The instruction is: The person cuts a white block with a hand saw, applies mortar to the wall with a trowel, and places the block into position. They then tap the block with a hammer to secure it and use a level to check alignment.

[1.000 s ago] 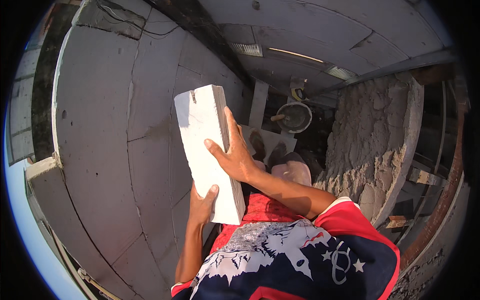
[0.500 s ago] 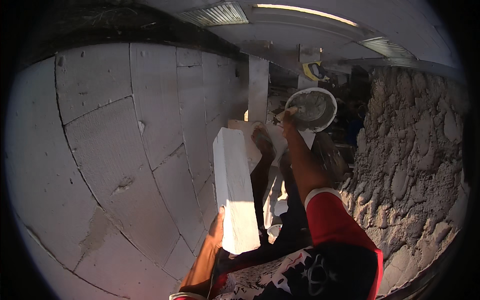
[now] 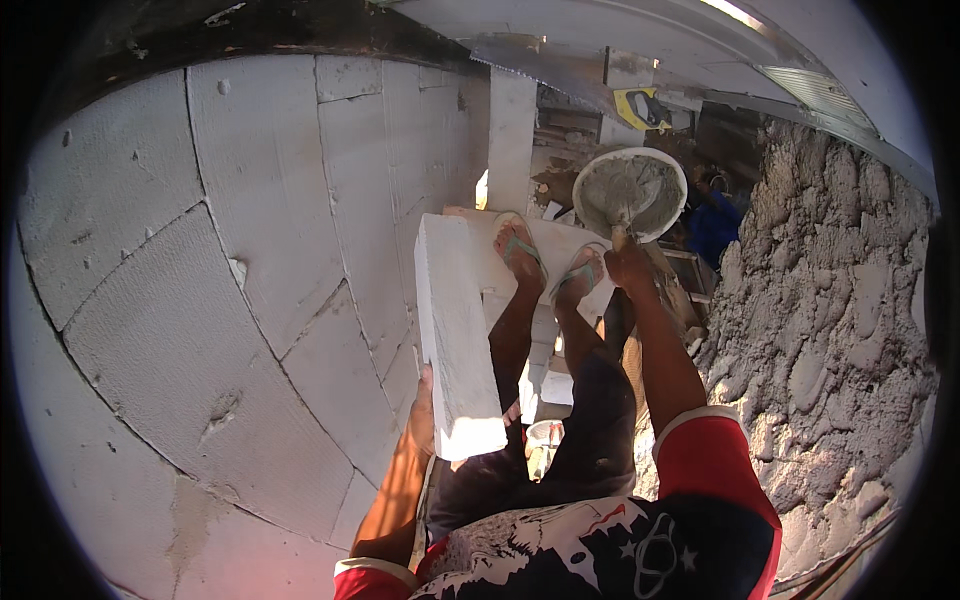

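A long white block (image 3: pixel 456 320) is upright beside my legs, with my left hand (image 3: pixel 424 420) gripping its lower left side. My right hand (image 3: pixel 628 265) is closed on the handle of a trowel (image 3: pixel 624 226), whose head dips into grey mortar (image 3: pixel 615 185) in a round white bucket (image 3: pixel 680 200). Part of the trowel head is buried in the mortar. My feet, in flip-flops (image 3: pixel 540 268), stand on a pale board (image 3: pixel 465 216) just left of and below the bucket.
A wall of pale blocks (image 3: pixel 250 300) fills the left side, a rough mortar-covered wall (image 3: pixel 820 350) the right. A saw with a yellow handle (image 3: pixel 640 107) lies beyond the bucket, near an upright pale post (image 3: pixel 510 140). A blue item (image 3: pixel 712 228) sits by the bucket.
A second ago both hands held the block. My right hand then left it, reached forward to the bucket and now grips the trowel there. My left hand has lowered the block slightly leftward.
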